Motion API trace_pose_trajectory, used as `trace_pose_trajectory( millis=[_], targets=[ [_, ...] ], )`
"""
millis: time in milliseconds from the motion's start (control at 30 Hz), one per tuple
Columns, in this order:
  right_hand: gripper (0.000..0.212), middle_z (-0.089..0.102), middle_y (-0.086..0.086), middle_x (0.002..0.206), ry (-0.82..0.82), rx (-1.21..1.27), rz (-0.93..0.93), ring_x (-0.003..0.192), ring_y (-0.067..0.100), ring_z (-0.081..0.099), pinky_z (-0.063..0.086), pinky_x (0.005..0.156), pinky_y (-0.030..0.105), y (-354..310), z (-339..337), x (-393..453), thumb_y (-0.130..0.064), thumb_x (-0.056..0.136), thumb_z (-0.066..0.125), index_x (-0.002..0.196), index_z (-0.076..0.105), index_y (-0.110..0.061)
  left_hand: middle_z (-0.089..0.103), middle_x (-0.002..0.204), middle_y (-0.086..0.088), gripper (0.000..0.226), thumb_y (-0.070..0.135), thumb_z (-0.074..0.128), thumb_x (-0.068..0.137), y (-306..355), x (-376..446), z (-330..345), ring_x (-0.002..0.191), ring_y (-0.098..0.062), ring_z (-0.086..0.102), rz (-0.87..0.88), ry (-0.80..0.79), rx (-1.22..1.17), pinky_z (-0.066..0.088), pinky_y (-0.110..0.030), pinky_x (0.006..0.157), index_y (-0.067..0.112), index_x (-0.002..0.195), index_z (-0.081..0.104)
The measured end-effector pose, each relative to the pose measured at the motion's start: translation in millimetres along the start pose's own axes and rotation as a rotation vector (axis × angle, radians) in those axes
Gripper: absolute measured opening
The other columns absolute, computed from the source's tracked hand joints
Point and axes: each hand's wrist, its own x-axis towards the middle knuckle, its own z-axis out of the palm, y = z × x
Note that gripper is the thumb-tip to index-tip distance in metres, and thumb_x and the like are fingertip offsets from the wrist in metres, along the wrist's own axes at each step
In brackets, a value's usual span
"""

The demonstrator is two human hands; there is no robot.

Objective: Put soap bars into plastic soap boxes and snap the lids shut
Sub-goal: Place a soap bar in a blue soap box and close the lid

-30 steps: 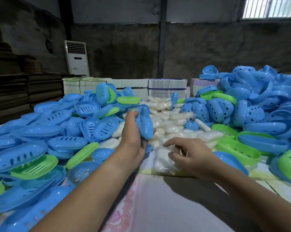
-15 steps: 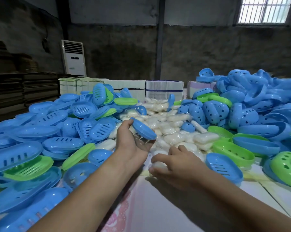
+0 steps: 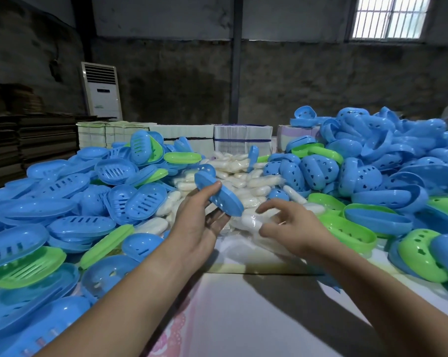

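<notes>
**Two hands at work over a heap of soap and boxes**

One blue soap box half [image 3: 219, 194] was held tilted in the left hand [image 3: 197, 225], thumb curled over its upper edge and fingers beneath its lower side. Just to the right of it, the right hand [image 3: 292, 226] hovered with thumb and forefinger curved around a wrapped white soap bar [image 3: 250, 220], fingertips at its wrapper; whether they had closed on it could not be told, as the hand was blurred. Beyond both hands lay a pile of wrapped soap bars [image 3: 243, 176], running away from the fingertips toward the far edge of the table. Left of the left hand spread a heap of blue slotted trays and lids [image 3: 63, 186], with green pieces [image 3: 24, 267] among them near the left forearm. Right of the right hand rose a taller mound of blue perforated shells [image 3: 372, 161], with green box halves [image 3: 346, 225] just beside the right wrist. Under the forearms showed a pale table cover [image 3: 256, 318] with a pink print. Past the soap stood bundled stacks of flat cartons [image 3: 242, 140], and farther off a white standing air conditioner [image 3: 101, 91] against the dark wall.
</notes>
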Motion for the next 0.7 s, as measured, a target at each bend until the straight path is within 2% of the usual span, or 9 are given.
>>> trace_pose_trajectory(
  millis=[100,233,267,333,400,533,600,667,700],
  targets=[
    [0.021,0.058,-0.010,0.060,0.157,0.248,0.013,0.050,0.005,0.047,0.038,0.055,0.027,-0.9,-8.3,3.0,-0.018,0.076,0.072,0.090,0.069,-0.033,0.069,0.102,-0.005,0.030,0.017,0.075,0.087,-2.6,0.3,-1.4,0.093,-0.021,0.068,0.032,0.007,-0.005,0.061,-0.036,0.087,0.015,0.116,0.067],
    [0.018,0.070,-0.003,0.075,0.232,0.508,-0.034,0.060,0.000,0.059,0.042,0.053,0.011,-9.8,-9.8,-2.8,-0.012,0.079,0.076,0.090,0.073,-0.026,0.072,0.097,-0.004,0.027,0.014,0.076,0.083,-13.5,-4.0,0.5,0.091,-0.022,0.071,-0.006,-0.067,0.049,0.063,-0.037,0.076,0.015,0.109,0.067],
    [0.018,0.073,-0.001,0.081,0.214,0.536,-0.047,0.068,0.000,0.064,0.045,0.058,0.009,-11.6,-8.9,-3.9,-0.011,0.081,0.077,0.092,0.074,-0.025,0.074,0.095,-0.005,0.031,0.014,0.078,0.080,-17.3,-7.6,2.2,0.088,-0.023,0.074,-0.038,-0.121,0.068,0.064,-0.038,0.074,0.013,0.109,0.067],
    [0.015,0.077,-0.002,0.089,0.117,0.561,-0.075,0.080,0.001,0.070,0.049,0.067,0.009,-13.7,-4.6,-6.0,-0.011,0.085,0.074,0.094,0.074,-0.022,0.078,0.098,-0.007,0.052,0.019,0.081,0.072,-23.7,-13.7,4.4,0.091,-0.023,0.077,-0.074,-0.223,0.118,0.064,-0.038,0.080,0.008,0.120,0.064],
    [0.011,0.078,-0.003,0.090,0.023,0.586,-0.097,0.084,0.002,0.071,0.049,0.070,0.010,-13.6,0.2,-6.9,-0.010,0.090,0.068,0.096,0.074,-0.016,0.079,0.101,-0.009,0.064,0.020,0.081,0.069,-25.7,-14.9,4.2,0.094,-0.023,0.077,-0.057,-0.264,0.140,0.063,-0.039,0.086,0.006,0.129,0.062],
    [0.022,0.077,0.001,0.105,-0.067,0.561,-0.109,0.095,0.007,0.068,0.048,0.075,0.013,-10.2,-3.3,-3.7,-0.010,0.098,0.055,0.109,0.075,-0.014,0.078,0.106,-0.011,0.070,0.018,0.081,0.068,-22.3,-11.5,-0.2,0.100,-0.025,0.076,-0.050,-0.243,0.133,0.061,-0.042,0.089,0.007,0.134,0.060],
    [0.025,0.076,-0.003,0.107,-0.113,0.527,-0.113,0.099,0.006,0.067,0.047,0.076,0.013,-6.7,-8.4,-2.8,-0.012,0.099,0.054,0.111,0.074,-0.018,0.078,0.107,-0.012,0.071,0.017,0.082,0.068,-22.8,-12.3,-0.4,0.101,-0.026,0.076,-0.070,-0.239,0.125,0.064,-0.040,0.082,0.007,0.135,0.059],
    [0.025,0.075,-0.007,0.109,-0.165,0.496,-0.118,0.106,0.008,0.066,0.047,0.082,0.020,-5.8,-12.0,-3.1,-0.017,0.100,0.053,0.111,0.074,-0.024,0.077,0.111,-0.015,0.068,0.016,0.082,0.066,-22.3,-13.1,0.7,0.098,-0.029,0.076,-0.090,-0.233,0.084,0.064,-0.039,0.077,0.006,0.131,0.061],
    [0.025,0.075,-0.010,0.109,-0.162,0.474,-0.124,0.106,0.008,0.066,0.047,0.083,0.021,-5.4,-13.8,-1.9,-0.019,0.099,0.054,0.111,0.075,-0.026,0.075,0.115,-0.017,0.064,0.016,0.082,0.065,-21.7,-13.1,1.6,0.099,-0.031,0.076,-0.101,-0.226,0.053,0.064,-0.041,0.079,0.006,0.125,0.063]
  ],
)
